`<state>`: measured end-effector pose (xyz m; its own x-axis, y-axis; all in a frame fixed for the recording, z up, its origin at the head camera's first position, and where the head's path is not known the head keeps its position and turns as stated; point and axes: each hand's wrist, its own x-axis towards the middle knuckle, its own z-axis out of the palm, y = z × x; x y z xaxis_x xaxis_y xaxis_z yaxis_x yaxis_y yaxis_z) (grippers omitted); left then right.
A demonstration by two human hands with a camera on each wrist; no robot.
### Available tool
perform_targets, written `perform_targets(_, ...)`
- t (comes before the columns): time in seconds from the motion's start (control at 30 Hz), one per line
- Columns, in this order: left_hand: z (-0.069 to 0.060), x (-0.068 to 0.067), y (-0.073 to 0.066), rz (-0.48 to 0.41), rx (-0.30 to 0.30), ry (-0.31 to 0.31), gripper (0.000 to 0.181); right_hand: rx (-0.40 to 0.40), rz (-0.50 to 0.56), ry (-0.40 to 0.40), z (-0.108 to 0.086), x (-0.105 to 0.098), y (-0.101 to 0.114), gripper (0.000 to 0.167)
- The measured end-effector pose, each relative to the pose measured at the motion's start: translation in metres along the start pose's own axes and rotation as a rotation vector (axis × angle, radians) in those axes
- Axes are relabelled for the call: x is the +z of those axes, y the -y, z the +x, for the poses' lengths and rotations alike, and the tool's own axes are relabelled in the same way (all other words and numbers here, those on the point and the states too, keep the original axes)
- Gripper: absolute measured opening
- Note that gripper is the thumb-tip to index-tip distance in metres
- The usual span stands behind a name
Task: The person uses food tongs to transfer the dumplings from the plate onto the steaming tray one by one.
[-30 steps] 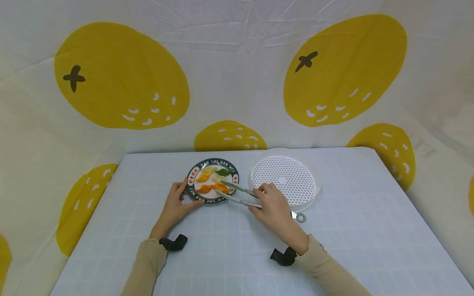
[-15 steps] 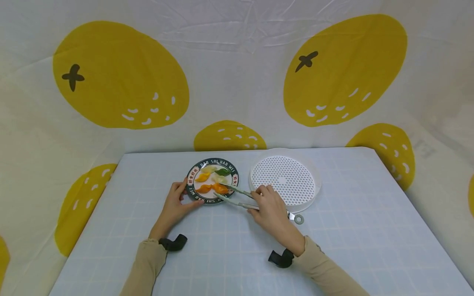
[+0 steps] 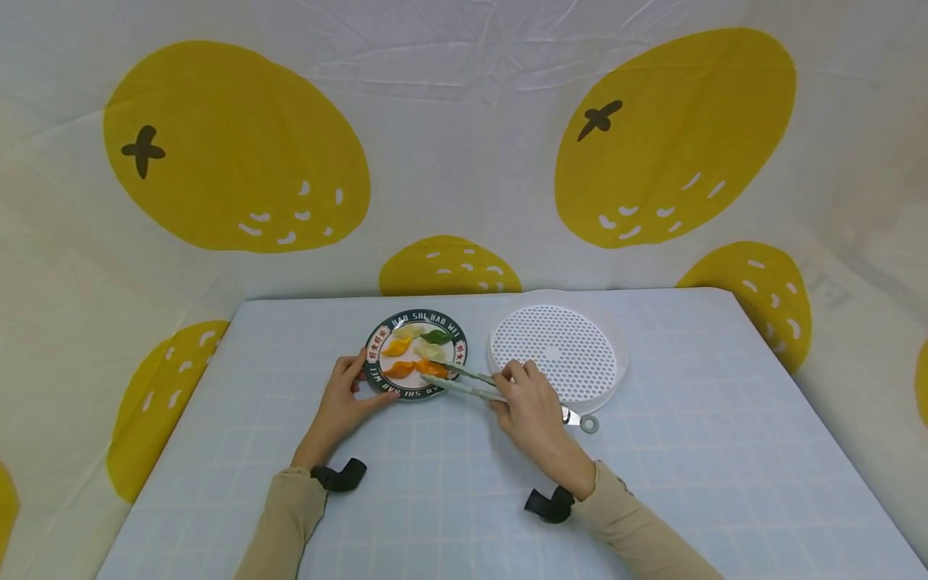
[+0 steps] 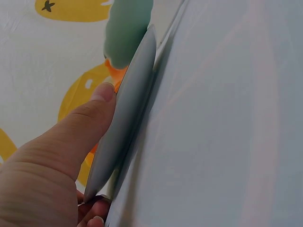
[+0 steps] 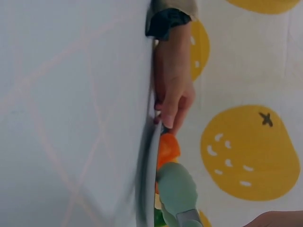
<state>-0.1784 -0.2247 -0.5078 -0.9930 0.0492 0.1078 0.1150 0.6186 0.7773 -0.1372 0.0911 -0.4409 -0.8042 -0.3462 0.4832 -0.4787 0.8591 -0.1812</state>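
The left hand [image 3: 348, 403] is grasping the plate [image 3: 415, 393] at its left and near edge, the thumb [image 4: 102, 101] pressing on the rim and the other fingers curling at the edge. The right hand [image 3: 532, 411] is gripping the tongs [image 3: 464, 389], its fingers closing round the arms, and the ringed end is sticking out past the hand. The green tips are straddling the right orange piece [image 3: 432, 368] on the plate, near the right rim; whether they are pinching it, one cannot tell. The left orange piece [image 3: 400, 370] is lying just beside it. A yellow piece [image 3: 397, 346], a green piece [image 3: 437, 337] and two pale pieces [image 3: 429, 351] are resting further back on the plate. The white tray [image 3: 544, 342], full of holes, is sitting to the plate's right on the table [image 3: 435, 499].
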Motion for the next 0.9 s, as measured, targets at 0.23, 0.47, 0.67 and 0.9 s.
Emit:
perform_targets(0.23, 0.001, 0.000, 0.002, 0.013, 0.006, 0.009, 0.105, 0.014, 0.014, -0.015, 0.001, -0.001, -0.003, 0.031)
perform_targets(0.47, 0.001, 0.001, 0.002, 0.014, 0.000, 0.009, 0.105, 0.027, 0.027, -0.025, 0.003, -0.009, -0.006, 0.032)
perform_targets(0.67, 0.000, 0.001, 0.002, 0.011, -0.001, 0.007, 0.106, 0.035, 0.056, -0.030, 0.004, -0.016, -0.008, 0.032)
perform_targets(0.9, 0.001, 0.002, 0.002, 0.003, -0.009, 0.001, 0.106, 0.048, 0.080, -0.073, 0.005, -0.022, -0.012, 0.033)
